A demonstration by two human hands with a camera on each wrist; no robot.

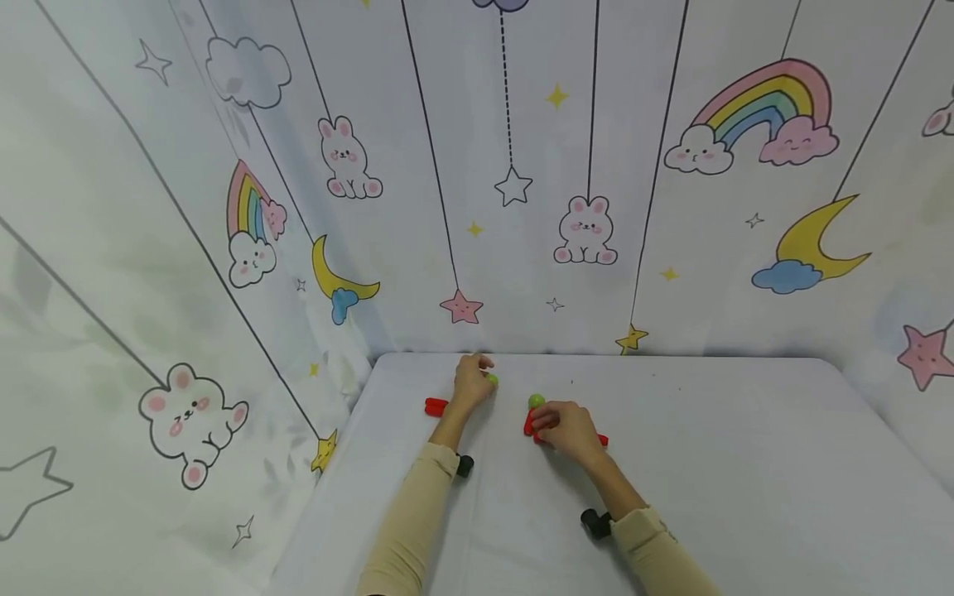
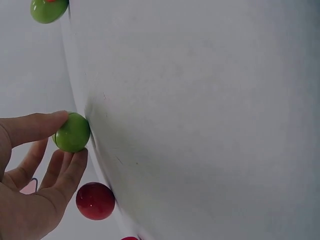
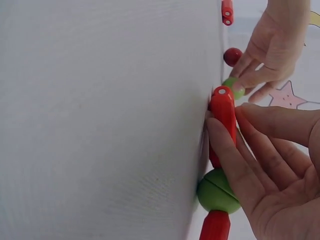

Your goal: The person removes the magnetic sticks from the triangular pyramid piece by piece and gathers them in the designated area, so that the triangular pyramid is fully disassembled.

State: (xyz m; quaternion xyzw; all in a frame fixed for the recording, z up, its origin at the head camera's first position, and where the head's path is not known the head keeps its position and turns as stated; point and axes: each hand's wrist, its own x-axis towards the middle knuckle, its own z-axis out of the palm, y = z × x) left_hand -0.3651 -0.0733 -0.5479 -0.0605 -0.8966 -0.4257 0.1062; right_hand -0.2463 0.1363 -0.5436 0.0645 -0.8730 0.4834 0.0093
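My left hand (image 1: 471, 382) pinches a glossy green ball (image 2: 73, 132) between thumb and fingertips, low at the table surface. A dark red ball (image 2: 95, 201) sits beside that hand. My right hand (image 1: 568, 426) holds a red rod (image 3: 223, 117) with a rounded end and a small pale round inset, thumb on one side and fingers on the other. Just past these fingers is another green ball (image 3: 218, 191), with a slit across it. A second red rod (image 3: 215, 227) lies beyond that ball, partly cut off by the frame.
A pair of red rods (image 1: 436, 406) lies left of my left forearm. Another red piece (image 1: 602, 439) shows to the right of my right hand. The white table (image 1: 708, 463) ends at a patterned cloth backdrop (image 1: 417, 248). Black cameras (image 1: 596, 523) sit at both wrists.
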